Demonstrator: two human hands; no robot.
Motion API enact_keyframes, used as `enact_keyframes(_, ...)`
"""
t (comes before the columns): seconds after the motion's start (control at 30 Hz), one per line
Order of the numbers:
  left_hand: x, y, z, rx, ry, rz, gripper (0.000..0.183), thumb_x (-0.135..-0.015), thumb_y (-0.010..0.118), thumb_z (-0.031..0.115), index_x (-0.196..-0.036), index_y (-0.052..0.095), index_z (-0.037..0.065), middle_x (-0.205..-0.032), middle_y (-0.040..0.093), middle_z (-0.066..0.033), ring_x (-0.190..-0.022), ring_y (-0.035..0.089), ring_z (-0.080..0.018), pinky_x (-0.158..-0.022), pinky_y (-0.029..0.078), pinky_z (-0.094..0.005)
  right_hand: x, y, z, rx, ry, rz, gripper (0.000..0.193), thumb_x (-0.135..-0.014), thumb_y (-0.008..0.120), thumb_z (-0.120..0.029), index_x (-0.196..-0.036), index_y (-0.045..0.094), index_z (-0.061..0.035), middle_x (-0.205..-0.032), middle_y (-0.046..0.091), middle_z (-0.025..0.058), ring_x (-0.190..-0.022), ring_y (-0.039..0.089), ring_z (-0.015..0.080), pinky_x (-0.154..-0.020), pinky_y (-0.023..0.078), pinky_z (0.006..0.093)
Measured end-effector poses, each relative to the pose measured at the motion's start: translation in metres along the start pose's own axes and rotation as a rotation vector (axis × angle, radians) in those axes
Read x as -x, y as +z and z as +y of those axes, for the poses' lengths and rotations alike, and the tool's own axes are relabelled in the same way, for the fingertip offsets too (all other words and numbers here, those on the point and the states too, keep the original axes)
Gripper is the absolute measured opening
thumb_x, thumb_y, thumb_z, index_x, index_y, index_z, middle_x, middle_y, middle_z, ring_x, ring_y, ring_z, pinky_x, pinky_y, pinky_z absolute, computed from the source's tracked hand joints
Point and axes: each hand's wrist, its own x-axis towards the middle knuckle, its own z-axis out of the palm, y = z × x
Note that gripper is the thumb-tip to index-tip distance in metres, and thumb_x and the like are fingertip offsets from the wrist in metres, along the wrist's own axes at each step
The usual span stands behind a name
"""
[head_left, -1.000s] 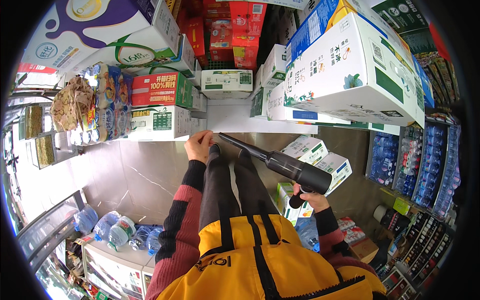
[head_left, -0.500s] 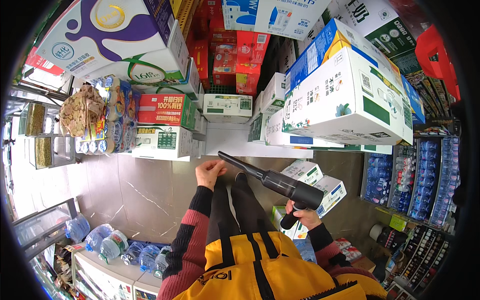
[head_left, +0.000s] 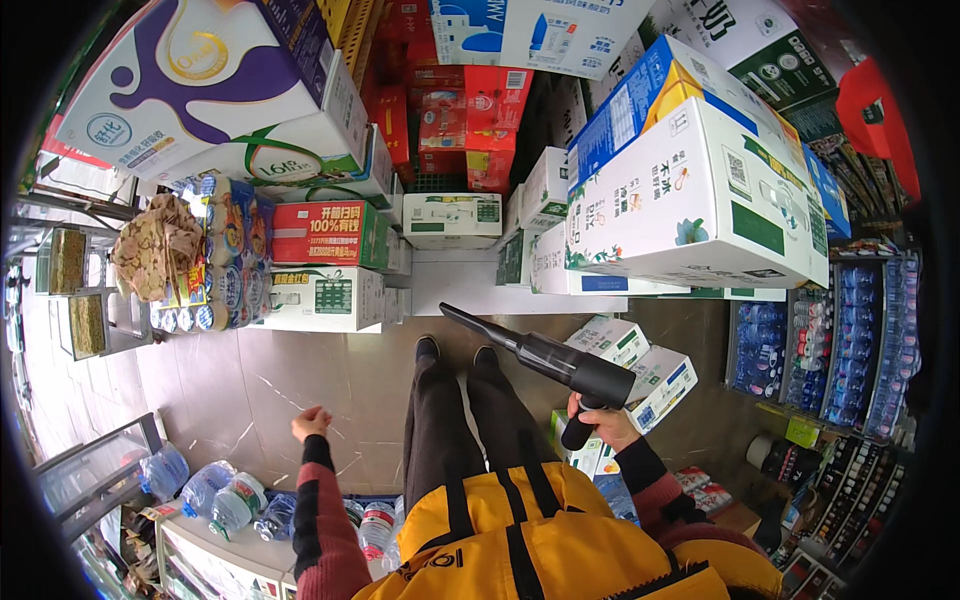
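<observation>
My right hand [head_left: 611, 424] is wrapped round the grip of a black handheld vacuum cleaner [head_left: 572, 366]. Its long, narrow nozzle [head_left: 478, 322] points up and to the left, over the floor ahead of my feet. Out to the left, above the tiled floor, my left hand [head_left: 312, 424] has its fingers curled closed; whether anything small is in them cannot be made out. That hand is well apart from the vacuum cleaner.
White drink cartons [head_left: 700, 200] are stacked high at the right, other cartons [head_left: 325, 298] at the left. A camouflage cloth [head_left: 158, 248] lies by packed bottles. Large water bottles [head_left: 238, 502] stand at the lower left. Shelves of blue bottles [head_left: 857, 335] line the right side.
My left hand has moved from beside the nozzle tip out to the lower left. The vacuum cleaner stays in my right hand, nearly in place. Both shoes now show.
</observation>
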Motion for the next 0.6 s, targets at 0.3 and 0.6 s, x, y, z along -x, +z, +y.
enact_keyframes(0.3,0.005,-0.081,0.06,-1.098,-0.136,0.2,0.044,-0.075,0.073,0.032,-0.116,0.063,0.021,-0.135,0.052,0.004,-0.141,0.019,-0.0306,-0.102,0.017,-0.0724,-0.006,0.013,0.006,-0.022,0.064,0.048,0.029,-0.069,0.062,-0.005,-0.096,0.055,-0.0068,-0.087,0.056,0.0083,-0.084,0.055,0.0202,-0.082,0.043,0.033)
enact_keyframes(0.6,-0.025,-0.092,0.046,-0.944,0.042,0.325,0.023,-0.072,0.072,0.021,-0.094,0.075,0.027,-0.131,0.051,0.0013,-0.139,0.029,-0.0222,-0.107,0.004,-0.0693,-0.014,0.028,0.002,-0.01,0.093,0.051,0.029,-0.07,0.061,-0.001,-0.098,0.055,-0.0065,-0.088,0.057,0.0085,-0.083,0.056,0.0193,-0.079,0.046,0.0323)
